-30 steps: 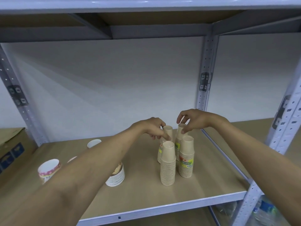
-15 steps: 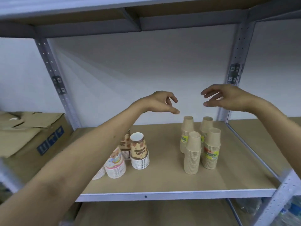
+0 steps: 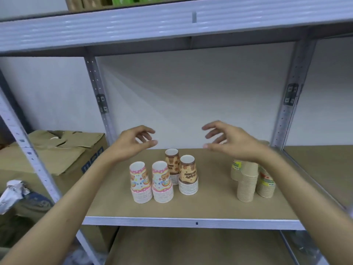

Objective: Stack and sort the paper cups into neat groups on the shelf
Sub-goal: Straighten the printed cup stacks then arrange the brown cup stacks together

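On the wooden shelf (image 3: 206, 203) stand upside-down cup stacks in groups. Two pink-patterned stacks (image 3: 150, 183) stand at the front left, with two brown-patterned stacks (image 3: 183, 172) just behind them. A plain kraft stack (image 3: 247, 183) and green-labelled kraft stacks (image 3: 266, 180) stand at the right, partly hidden by my right forearm. My left hand (image 3: 133, 143) hovers empty above the patterned stacks, fingers apart. Above the shelf's middle, left of the kraft stacks, my right hand (image 3: 227, 139) is also empty with fingers spread.
A metal shelf beam (image 3: 172, 25) runs overhead and grey uprights (image 3: 99, 100) flank the bay. A cardboard box (image 3: 63, 150) sits on the shelf to the left. A crumpled wrapper (image 3: 13, 190) lies lower left. Another shelf board (image 3: 191, 245) lies below.
Both hands have let go of the kraft stacks and lifted away. The view has shifted left and back, bringing the patterned stacks into full sight.
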